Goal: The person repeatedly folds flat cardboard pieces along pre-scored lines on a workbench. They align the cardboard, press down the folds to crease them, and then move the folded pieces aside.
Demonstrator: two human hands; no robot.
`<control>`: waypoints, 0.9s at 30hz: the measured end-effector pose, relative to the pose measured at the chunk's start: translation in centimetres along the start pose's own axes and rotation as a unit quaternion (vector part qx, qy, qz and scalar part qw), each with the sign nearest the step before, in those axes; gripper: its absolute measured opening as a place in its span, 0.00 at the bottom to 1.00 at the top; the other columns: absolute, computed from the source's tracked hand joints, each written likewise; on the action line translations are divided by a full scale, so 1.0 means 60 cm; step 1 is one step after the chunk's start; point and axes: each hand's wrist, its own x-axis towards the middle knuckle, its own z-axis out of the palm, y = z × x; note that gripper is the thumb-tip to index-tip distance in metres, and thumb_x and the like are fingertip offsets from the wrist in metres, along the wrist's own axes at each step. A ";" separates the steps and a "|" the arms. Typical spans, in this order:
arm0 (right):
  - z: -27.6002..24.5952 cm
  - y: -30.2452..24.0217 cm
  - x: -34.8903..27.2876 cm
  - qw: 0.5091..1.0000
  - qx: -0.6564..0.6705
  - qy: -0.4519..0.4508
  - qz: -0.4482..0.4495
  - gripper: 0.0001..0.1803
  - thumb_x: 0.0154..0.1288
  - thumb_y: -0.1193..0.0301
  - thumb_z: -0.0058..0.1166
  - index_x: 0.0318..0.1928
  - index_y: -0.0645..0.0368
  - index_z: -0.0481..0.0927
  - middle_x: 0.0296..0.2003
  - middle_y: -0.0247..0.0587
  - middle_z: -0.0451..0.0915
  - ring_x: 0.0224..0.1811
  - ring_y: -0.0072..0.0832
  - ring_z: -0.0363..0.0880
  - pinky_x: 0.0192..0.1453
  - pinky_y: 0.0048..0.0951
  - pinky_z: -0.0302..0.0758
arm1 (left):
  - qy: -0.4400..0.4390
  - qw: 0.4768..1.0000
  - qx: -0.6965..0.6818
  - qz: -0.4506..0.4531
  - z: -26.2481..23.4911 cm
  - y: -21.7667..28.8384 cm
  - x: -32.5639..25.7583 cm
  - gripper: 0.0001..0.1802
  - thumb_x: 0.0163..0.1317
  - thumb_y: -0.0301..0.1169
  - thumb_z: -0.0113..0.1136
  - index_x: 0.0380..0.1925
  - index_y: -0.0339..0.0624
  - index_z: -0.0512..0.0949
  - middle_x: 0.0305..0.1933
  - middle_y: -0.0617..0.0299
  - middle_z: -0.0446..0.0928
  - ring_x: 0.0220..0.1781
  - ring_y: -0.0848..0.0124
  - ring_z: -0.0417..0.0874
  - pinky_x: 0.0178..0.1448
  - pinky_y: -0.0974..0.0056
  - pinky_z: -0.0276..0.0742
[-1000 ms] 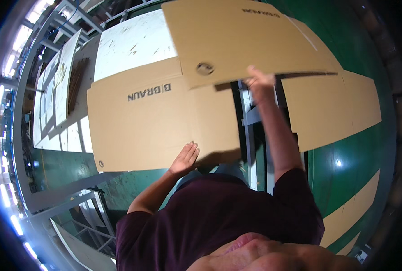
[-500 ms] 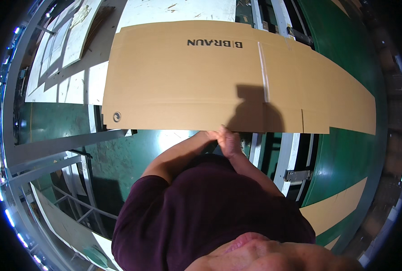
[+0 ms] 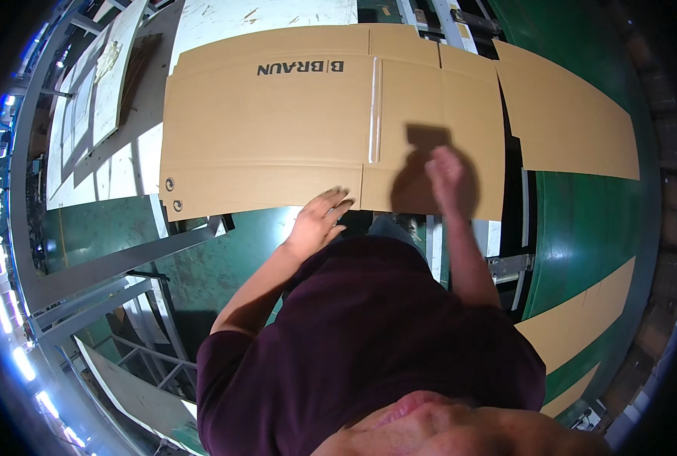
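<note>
Brown cardboard sheet (image 3: 270,121), one, lies flat in front of the person, bearing one line of dark print, one white strip (image 3: 375,110) and two round marks (image 3: 170,184) at its near left corner. The left hand (image 3: 319,224) lies over its near edge, fingers spread; the right hand (image 3: 446,178) is over its right part, too blurred to tell whether its fingers are closed. Three more cardboard pieces (image 3: 574,106) show on the right: one far, two near.

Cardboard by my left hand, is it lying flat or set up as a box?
Flat: the cardboard lies level, no walls raised.
</note>
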 end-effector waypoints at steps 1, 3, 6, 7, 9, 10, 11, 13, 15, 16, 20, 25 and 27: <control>-0.051 0.010 0.028 0.972 -0.195 0.128 0.033 0.26 0.60 0.66 0.58 0.56 0.66 0.72 0.54 0.50 0.75 0.58 0.37 0.72 0.63 0.35 0.67 | 0.011 0.998 0.055 0.031 0.012 0.016 0.039 0.16 0.51 0.29 0.63 0.41 0.41 0.77 0.54 0.55 0.75 0.56 0.57 0.76 0.59 0.59 0.74; -0.154 0.095 0.074 0.910 -0.356 0.206 0.050 0.33 0.58 0.66 0.60 0.62 0.65 0.66 0.56 0.52 0.73 0.60 0.39 0.71 0.64 0.36 0.66 | 0.015 0.991 0.118 0.065 0.043 0.016 0.069 0.16 0.49 0.30 0.64 0.40 0.42 0.77 0.56 0.56 0.73 0.60 0.58 0.73 0.64 0.58 0.70; -0.296 0.251 0.135 0.964 -0.094 0.201 0.149 0.36 0.54 0.78 0.61 0.64 0.67 0.63 0.47 0.51 0.80 0.45 0.35 0.80 0.50 0.31 0.76 | 0.000 0.989 0.117 0.091 0.115 -0.033 0.074 0.17 0.49 0.31 0.64 0.41 0.43 0.77 0.58 0.56 0.72 0.63 0.58 0.71 0.68 0.58 0.66; -0.284 0.204 0.145 0.966 0.009 0.142 0.214 0.32 0.50 0.86 0.60 0.59 0.70 0.68 0.42 0.47 0.81 0.39 0.27 0.80 0.44 0.24 0.76 | -0.003 0.989 0.120 0.082 0.116 -0.039 0.063 0.17 0.49 0.31 0.64 0.41 0.43 0.77 0.58 0.55 0.72 0.63 0.58 0.71 0.68 0.58 0.66; -0.316 0.184 0.156 0.994 0.029 0.024 0.101 0.20 0.48 0.88 0.60 0.45 0.69 0.76 0.36 0.40 0.82 0.36 0.24 0.80 0.42 0.24 0.76 | -0.023 0.992 0.096 0.075 0.102 -0.033 0.066 0.17 0.50 0.34 0.64 0.42 0.43 0.77 0.58 0.56 0.72 0.63 0.58 0.71 0.68 0.57 0.67; -0.322 0.148 0.161 0.996 0.017 0.016 0.089 0.17 0.48 0.88 0.59 0.41 0.68 0.77 0.34 0.38 0.82 0.36 0.24 0.80 0.42 0.24 0.77 | -0.031 0.993 0.087 0.067 0.101 -0.036 0.065 0.18 0.50 0.34 0.64 0.42 0.42 0.77 0.58 0.55 0.72 0.63 0.58 0.70 0.69 0.58 0.66; -0.318 0.093 0.161 0.997 0.023 -0.010 0.078 0.17 0.48 0.88 0.58 0.41 0.65 0.76 0.35 0.37 0.81 0.37 0.24 0.80 0.42 0.26 0.77 | -0.038 0.995 0.077 0.060 0.099 -0.038 0.065 0.19 0.49 0.34 0.64 0.42 0.41 0.77 0.59 0.55 0.71 0.64 0.58 0.70 0.69 0.58 0.65; -0.241 -0.054 0.132 0.999 0.002 -0.045 0.010 0.18 0.49 0.87 0.57 0.44 0.65 0.76 0.40 0.40 0.81 0.40 0.25 0.80 0.44 0.27 0.78 | -0.043 0.996 0.065 0.048 0.101 -0.039 0.061 0.20 0.49 0.34 0.64 0.43 0.41 0.77 0.59 0.55 0.71 0.64 0.58 0.69 0.70 0.58 0.64; -0.136 -0.102 0.112 0.983 0.030 -0.123 -0.134 0.20 0.53 0.74 0.60 0.48 0.62 0.74 0.45 0.41 0.77 0.48 0.28 0.77 0.51 0.30 0.75 | -0.036 0.996 0.055 0.053 0.100 -0.038 0.063 0.20 0.48 0.34 0.65 0.43 0.41 0.76 0.60 0.55 0.71 0.64 0.58 0.69 0.70 0.58 0.64; -0.073 -0.122 0.103 0.973 -0.083 -0.132 -0.169 0.23 0.55 0.66 0.61 0.50 0.61 0.74 0.52 0.48 0.74 0.55 0.36 0.74 0.58 0.36 0.71 | -0.034 0.997 0.042 0.052 0.101 -0.040 0.064 0.21 0.48 0.34 0.65 0.43 0.40 0.77 0.59 0.54 0.71 0.64 0.58 0.70 0.69 0.58 0.65; 0.139 -0.019 0.079 0.865 -0.418 -0.184 -0.208 0.29 0.55 0.57 0.57 0.53 0.62 0.76 0.63 0.54 0.66 0.67 0.46 0.61 0.69 0.36 0.60 | -0.020 0.999 0.014 0.034 0.120 -0.049 0.059 0.22 0.44 0.35 0.68 0.40 0.39 0.77 0.57 0.52 0.72 0.61 0.57 0.72 0.67 0.58 0.67; 0.144 0.011 0.077 0.891 -0.352 -0.144 -0.247 0.30 0.50 0.62 0.61 0.53 0.63 0.75 0.61 0.55 0.67 0.67 0.47 0.61 0.70 0.39 0.59 | 0.038 0.998 0.004 0.041 0.124 -0.057 0.061 0.21 0.38 0.32 0.70 0.34 0.37 0.78 0.50 0.52 0.76 0.57 0.55 0.76 0.61 0.56 0.72; 0.151 -0.014 0.063 0.894 -0.346 -0.111 -0.264 0.31 0.47 0.64 0.64 0.52 0.65 0.74 0.61 0.56 0.66 0.67 0.48 0.59 0.71 0.43 0.56 | 0.055 0.996 -0.008 0.071 0.115 -0.062 0.069 0.20 0.38 0.32 0.70 0.34 0.37 0.78 0.49 0.53 0.76 0.54 0.56 0.76 0.58 0.56 0.72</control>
